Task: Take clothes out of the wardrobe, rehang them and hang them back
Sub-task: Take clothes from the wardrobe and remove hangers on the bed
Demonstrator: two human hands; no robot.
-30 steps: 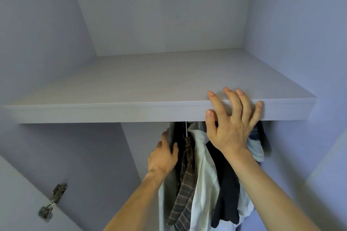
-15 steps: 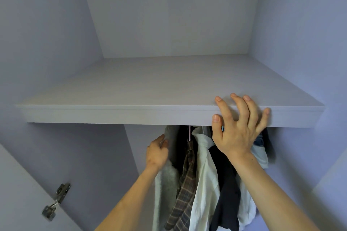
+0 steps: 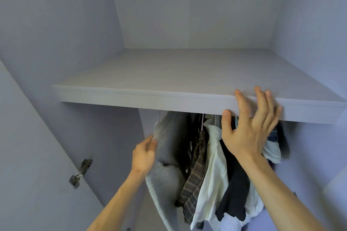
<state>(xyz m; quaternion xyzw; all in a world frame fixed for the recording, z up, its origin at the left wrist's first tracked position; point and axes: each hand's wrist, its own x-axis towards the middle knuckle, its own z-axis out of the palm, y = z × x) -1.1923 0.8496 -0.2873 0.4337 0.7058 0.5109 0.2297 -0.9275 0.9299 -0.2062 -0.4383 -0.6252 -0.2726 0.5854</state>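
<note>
While my right hand (image 3: 247, 133) rests against the front edge of the shelf (image 3: 169, 97), its fingers (image 3: 242, 107) are straight and spread apart. The tips lap over the top edge and the thumb presses on the lower edge of the front face, so this hand grasps nothing. My left hand (image 3: 144, 155) is lower and to the left, and it grips the grey fleece (image 3: 165, 184) at its left edge, with fingers and thumb curled round the cloth. The fleece hangs leftmost of the clothes under the shelf, its top going up out of sight behind the shelf front. Just right of it and touching it hangs a plaid shirt (image 3: 195, 174), then a white shirt (image 3: 212, 165), then a dark garment (image 3: 234, 184) that runs behind my right wrist and forearm. More cloth, pale and blue, shows past my right hand, too bunched for me to tell what it is. What the clothes hang from is hidden by the shelf. Down at the left a metal hinge (image 3: 80, 172) sits on the wardrobe's side wall, well apart from the clothes.
</note>
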